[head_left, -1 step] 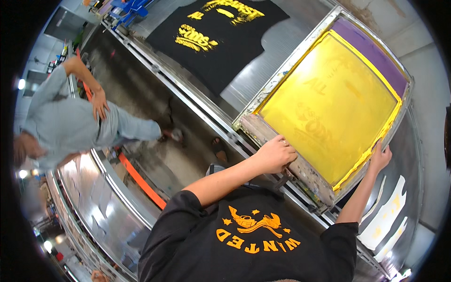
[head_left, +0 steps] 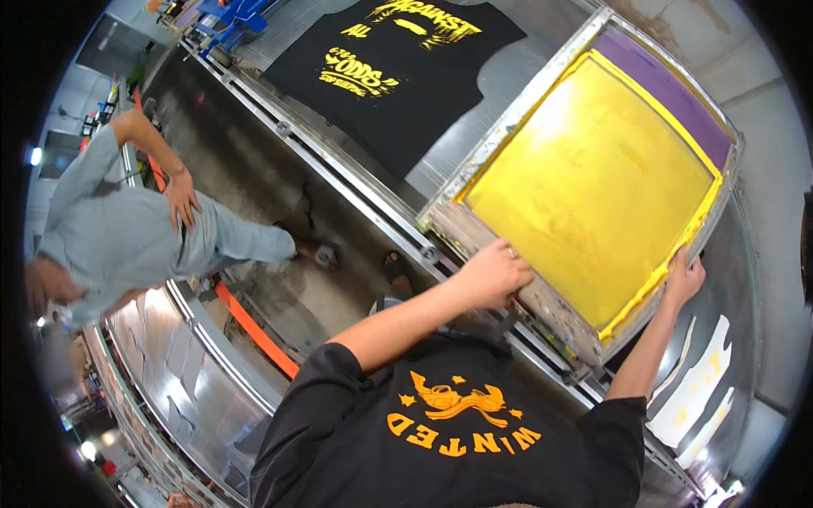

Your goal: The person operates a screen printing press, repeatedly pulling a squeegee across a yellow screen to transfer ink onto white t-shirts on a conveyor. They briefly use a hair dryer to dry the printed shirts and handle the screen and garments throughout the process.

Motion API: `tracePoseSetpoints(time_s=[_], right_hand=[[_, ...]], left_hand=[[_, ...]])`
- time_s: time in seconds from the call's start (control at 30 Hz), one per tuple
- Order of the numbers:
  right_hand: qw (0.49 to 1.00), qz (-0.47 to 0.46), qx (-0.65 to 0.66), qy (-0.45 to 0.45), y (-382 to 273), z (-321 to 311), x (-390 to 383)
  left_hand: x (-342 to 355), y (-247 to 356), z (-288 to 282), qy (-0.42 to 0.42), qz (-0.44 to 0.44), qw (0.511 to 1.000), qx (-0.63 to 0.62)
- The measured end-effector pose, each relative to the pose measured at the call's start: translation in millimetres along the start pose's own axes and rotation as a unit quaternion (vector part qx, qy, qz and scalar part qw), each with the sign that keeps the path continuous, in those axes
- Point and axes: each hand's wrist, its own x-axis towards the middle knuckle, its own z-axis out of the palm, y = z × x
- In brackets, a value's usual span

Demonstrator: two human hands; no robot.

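A screen-printing frame [head_left: 555, 317], worn and ink-stained along its near edge, lies tilted across the right of the view. Its mesh [head_left: 584, 203] is coated in yellow ink, with a purple band [head_left: 665, 89] at the far end. My left hand [head_left: 500, 273] is closed over the near edge, fingers curled round it. At the right edge, my right hand [head_left: 683, 279] grips the frame, its fingertips partly hidden. Beyond the frame's left side, a black cut fabric piece [head_left: 432, 93] printed with yellow lettering lies flat on the metal table [head_left: 423, 182].
Torn white strips with yellow smears [head_left: 699, 381] lie on the table at right. A metal rail [head_left: 356, 186] runs along its left edge. Across the aisle, a person in grey [head_left: 144, 229] stands beside another long metal table [head_left: 165, 364]. A blue device [head_left: 233, 25] sits at the far left.
The lettering seen through the yellow mesh has grown fainter. The frame has shifted very slightly, with both hands still on it. The black fabric's print looks sharper and slightly lower in view.
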Motion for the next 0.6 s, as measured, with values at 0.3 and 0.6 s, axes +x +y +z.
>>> tracePoseSetpoints(time_s=[0.3,0.6], right_hand=[[0.995,-0.016,0.097,-0.018,-17,-2,-3],[0.970,0.019,0.240,0.039,-9,9,-13]], left_hand=[[15,16,-15,-0.052,-0.055,0.997,-0.009],[49,75,-41,-0.099,-0.131,0.983,0.080]])
